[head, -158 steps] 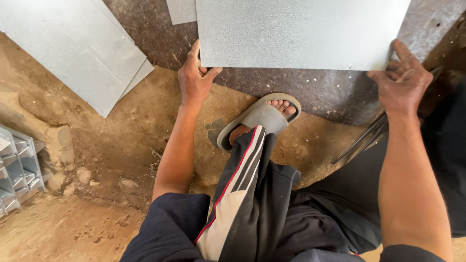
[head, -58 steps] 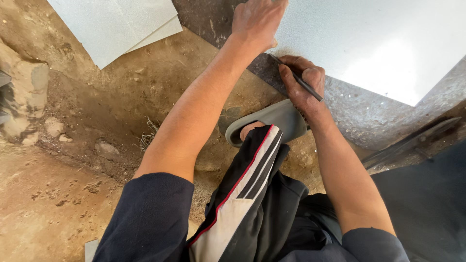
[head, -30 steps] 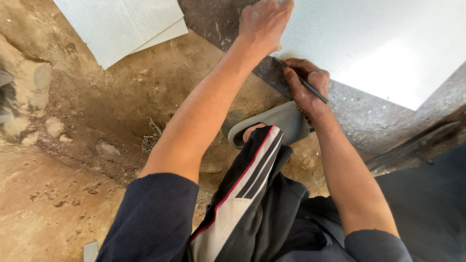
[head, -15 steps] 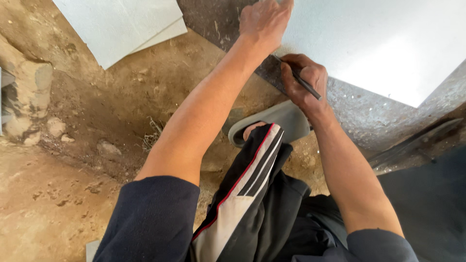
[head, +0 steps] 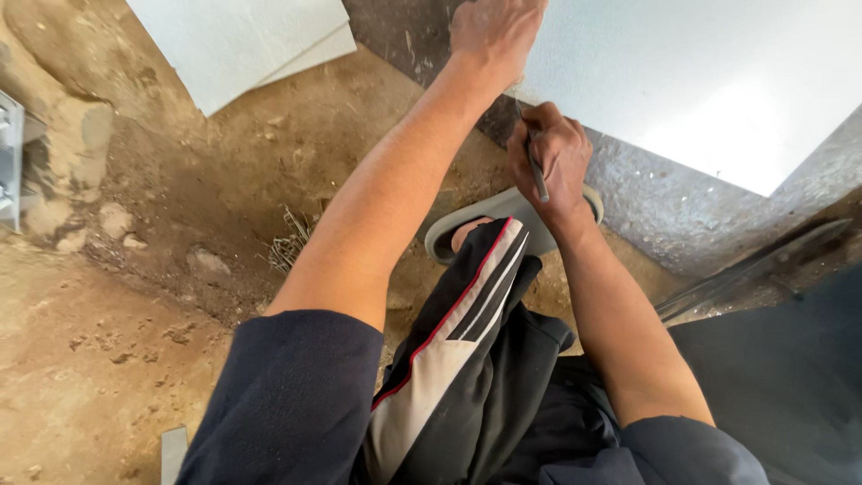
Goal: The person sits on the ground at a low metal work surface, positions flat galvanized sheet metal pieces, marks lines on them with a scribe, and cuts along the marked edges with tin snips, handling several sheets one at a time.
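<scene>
My left hand (head: 496, 36) presses flat on the near left corner of a large shiny metal sheet (head: 718, 81) that lies on a dark steel slab (head: 655, 207). My right hand (head: 555, 162) is closed around a thin dark scriber (head: 536, 171), its tip held at the sheet's near edge just below my left hand. My foot in a grey sandal (head: 503, 220) rests on the ground right under my right hand.
Two stacked pale metal sheets (head: 242, 45) lie on the dirt at the upper left. A metal frame piece (head: 9, 153) sits at the left edge beside stones. Long metal shears (head: 754, 265) lie on the right by dark cloth.
Since several seconds ago both hands let go of the sheet's edge; the left now presses its corner and the right holds the scriber, which has crept up and left along the edge.
</scene>
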Tool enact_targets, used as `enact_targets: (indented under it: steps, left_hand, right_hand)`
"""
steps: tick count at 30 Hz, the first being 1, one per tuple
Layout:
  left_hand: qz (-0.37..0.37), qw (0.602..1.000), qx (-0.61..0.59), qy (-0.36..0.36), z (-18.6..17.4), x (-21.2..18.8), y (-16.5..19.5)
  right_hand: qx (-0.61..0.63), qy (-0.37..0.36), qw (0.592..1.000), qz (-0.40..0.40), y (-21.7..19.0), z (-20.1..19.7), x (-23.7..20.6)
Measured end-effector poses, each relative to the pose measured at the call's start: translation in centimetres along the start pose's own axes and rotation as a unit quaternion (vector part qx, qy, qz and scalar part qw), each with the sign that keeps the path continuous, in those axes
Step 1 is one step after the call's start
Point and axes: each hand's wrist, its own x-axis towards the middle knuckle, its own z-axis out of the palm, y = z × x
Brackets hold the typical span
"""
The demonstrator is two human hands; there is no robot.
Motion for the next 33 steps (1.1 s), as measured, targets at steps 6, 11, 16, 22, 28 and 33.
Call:
enact_targets:
  steps: [6,11,16,22,28,33]
  left_hand:
    - [0.046,0.998,-0.045,-0.007,-0.8,0.1,-0.3]
    - [0.032,0.996,-0.044,-0.067,-1.0,0.1,-0.5]
    - [0.055,0.991,-0.118,0.033,0.3,0.5,5.8]
    - [0.262,0.947,-0.181,-0.047,3.3,2.1,21.9]
    - [0.218,0.969,-0.113,0.002,3.2,2.9,25.3]
    - [0.205,0.974,-0.087,-0.027,2.9,2.9,26.2]
  right_hand:
    - [0.119,-0.043,0.978,0.167,0.4,-2.0,0.1]
    - [0.354,0.091,0.827,0.427,4.2,-8.2,-7.2]
    - [0.275,0.181,0.829,0.451,8.4,-11.0,-14.4]
    - [0.34,0.284,0.784,0.435,10.3,-11.4,-14.4]
    - [0.308,0.366,0.795,0.373,12.0,-10.9,-13.9]
    - [0.317,0.362,0.798,0.363,11.8,-10.2,-13.9]
